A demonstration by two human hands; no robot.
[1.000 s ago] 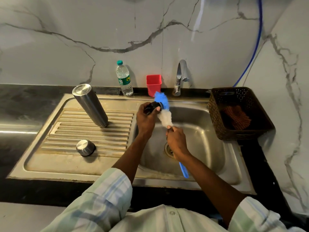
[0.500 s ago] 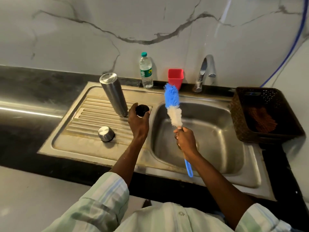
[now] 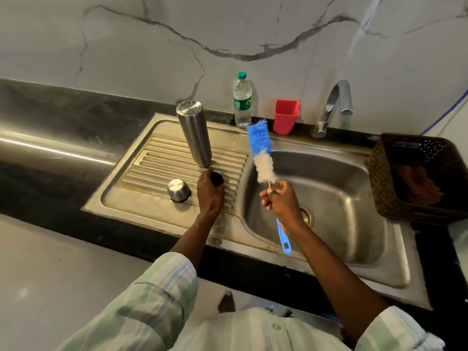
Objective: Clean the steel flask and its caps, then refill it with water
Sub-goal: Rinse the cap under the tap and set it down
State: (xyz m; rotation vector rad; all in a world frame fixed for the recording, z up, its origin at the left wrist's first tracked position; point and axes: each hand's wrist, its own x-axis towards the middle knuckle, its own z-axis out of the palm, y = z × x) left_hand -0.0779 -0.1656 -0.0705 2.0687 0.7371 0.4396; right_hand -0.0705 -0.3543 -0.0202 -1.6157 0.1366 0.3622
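Observation:
The steel flask [image 3: 194, 133] stands upside down on the ribbed drainboard [image 3: 162, 163]. A steel cup cap [image 3: 178, 190] sits inverted in front of it. My left hand [image 3: 210, 193] grips a small black inner cap [image 3: 217, 179] low over the drainboard, just right of the steel cap and below the flask. My right hand [image 3: 282, 202] holds the blue and white bottle brush [image 3: 262, 153] by its handle, bristles pointing up over the left edge of the sink basin [image 3: 336, 198].
A plastic water bottle [image 3: 242, 101], a red cup [image 3: 286, 117] and the tap [image 3: 331, 107] line the back wall. A brown basket [image 3: 379, 178] with a scrubber sits right of the basin. Black counter lies to the left.
My left hand has carried the black cap away from the brush and down to the drainboard. My right hand has drawn the brush clear and holds it upright.

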